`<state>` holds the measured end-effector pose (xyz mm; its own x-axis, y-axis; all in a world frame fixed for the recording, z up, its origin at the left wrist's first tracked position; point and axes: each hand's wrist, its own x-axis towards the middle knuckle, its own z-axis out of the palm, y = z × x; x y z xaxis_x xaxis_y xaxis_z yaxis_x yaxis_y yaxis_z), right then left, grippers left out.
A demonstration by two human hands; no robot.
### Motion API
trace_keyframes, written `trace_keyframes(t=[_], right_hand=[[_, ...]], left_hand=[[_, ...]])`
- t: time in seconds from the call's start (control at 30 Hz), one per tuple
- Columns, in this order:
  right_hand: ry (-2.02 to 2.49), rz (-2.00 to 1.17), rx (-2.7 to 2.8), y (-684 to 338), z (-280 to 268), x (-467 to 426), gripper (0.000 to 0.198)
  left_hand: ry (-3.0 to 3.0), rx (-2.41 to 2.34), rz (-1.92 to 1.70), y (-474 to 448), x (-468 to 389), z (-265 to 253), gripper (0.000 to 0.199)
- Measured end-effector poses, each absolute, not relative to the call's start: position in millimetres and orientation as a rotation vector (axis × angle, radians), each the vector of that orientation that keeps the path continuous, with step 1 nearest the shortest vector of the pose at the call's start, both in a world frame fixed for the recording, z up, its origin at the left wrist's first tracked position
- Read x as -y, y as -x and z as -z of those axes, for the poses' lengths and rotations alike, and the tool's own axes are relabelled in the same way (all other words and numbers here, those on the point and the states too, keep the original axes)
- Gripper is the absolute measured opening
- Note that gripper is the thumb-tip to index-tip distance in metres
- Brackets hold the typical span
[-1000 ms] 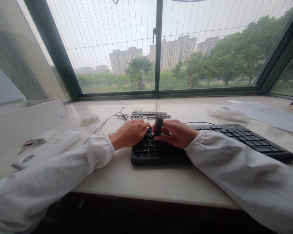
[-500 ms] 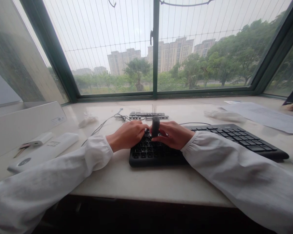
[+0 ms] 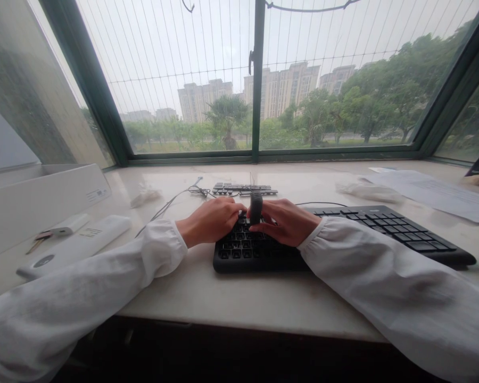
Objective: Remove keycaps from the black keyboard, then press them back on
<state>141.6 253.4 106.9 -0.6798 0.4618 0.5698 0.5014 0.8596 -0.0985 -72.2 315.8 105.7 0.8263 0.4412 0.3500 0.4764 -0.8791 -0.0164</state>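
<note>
A black keyboard (image 3: 259,261) lies across the white sill. Its left part shows bare square key sockets, while keycaps still sit on the right part. My right hand (image 3: 285,221) is closed around an upright black tool with a ridged top (image 3: 256,206), held over the bare sockets; its lower end is hidden. My left hand (image 3: 213,219) rests at the keyboard's upper left, fingers bent and pinched together close to the tool. Whatever those fingertips hold is hidden. Behind both hands, loose keycaps (image 3: 233,188) are laid out in rows.
Left of the keyboard are a thin cable (image 3: 171,201), a crumpled clear bag (image 3: 146,196), a white power bank (image 3: 85,242), a key (image 3: 38,242) and a white box (image 3: 64,197). Another clear bag (image 3: 369,191) and paper sheets (image 3: 435,194) lie back right, below the window.
The whole view has shifted slightly. Both hands and the black tool keep almost the same place over the keyboard; my left fingers have moved only a little.
</note>
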Motion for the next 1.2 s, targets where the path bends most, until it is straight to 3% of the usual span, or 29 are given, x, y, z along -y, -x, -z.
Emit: trace_keyframes(t=[0.67, 1.2], right_hand=[[0.769, 0.589, 2.416, -140.3, -99.0, -250.0, 0.027], [0.798, 0.207, 2.338, -145.4, -98.0, -252.3, 0.024]], left_hand=[[2.891, 0.774, 0.485, 73.1, -311.4, -109.4, 0.035], [2.897, 0.787, 0.48, 72.8, -309.8, -109.6, 0.034]])
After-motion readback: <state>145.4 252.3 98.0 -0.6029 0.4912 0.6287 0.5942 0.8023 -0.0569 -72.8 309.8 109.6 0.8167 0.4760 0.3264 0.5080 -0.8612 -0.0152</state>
